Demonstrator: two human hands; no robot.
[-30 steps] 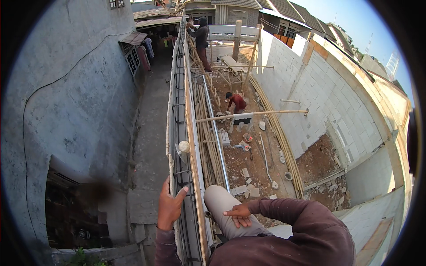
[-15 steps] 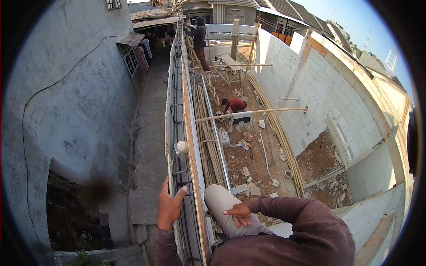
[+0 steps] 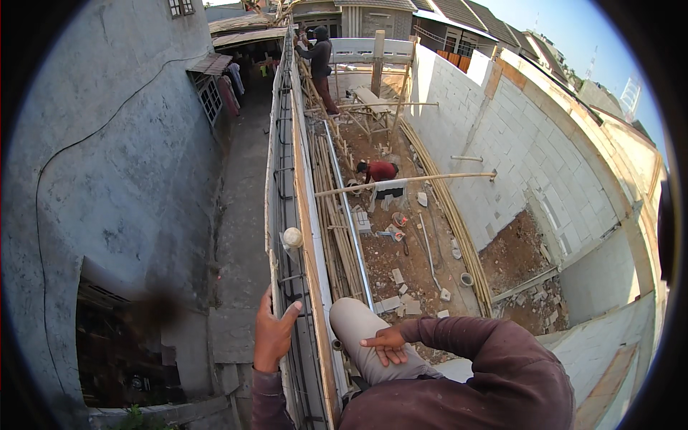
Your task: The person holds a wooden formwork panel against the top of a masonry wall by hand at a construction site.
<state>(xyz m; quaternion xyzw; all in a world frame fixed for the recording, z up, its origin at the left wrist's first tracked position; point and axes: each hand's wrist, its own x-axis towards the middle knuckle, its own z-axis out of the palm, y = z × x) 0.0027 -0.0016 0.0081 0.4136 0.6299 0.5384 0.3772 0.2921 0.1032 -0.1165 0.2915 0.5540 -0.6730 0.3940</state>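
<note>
My left hand point(image 3: 274, 333) straddles the top edge of the outer formwork board point(image 3: 275, 266), its fingers on the outside and its thumb over the inside. Beside it, steel reinforcing bars point(image 3: 287, 193) with cross ties run along the narrow trough between the two boards. A pale round knob-like thing point(image 3: 292, 237) sits over the trough, ahead of this hand; its kind is unclear. With fingers spread, my right hand point(image 3: 387, 347) rests on my bent leg in light trousers point(image 3: 356, 326) and holds nothing. The inner wooden board point(image 3: 310, 269) passes close to my knee.
On the left, a narrow alley point(image 3: 240, 193) lies far below, next to a grey house wall point(image 3: 129, 179). Bamboo poles point(image 3: 451, 215), rubble and tools lie on the ground at right. One person point(image 3: 381, 170) bends there; another point(image 3: 319, 61) stands by the wall's far end.
</note>
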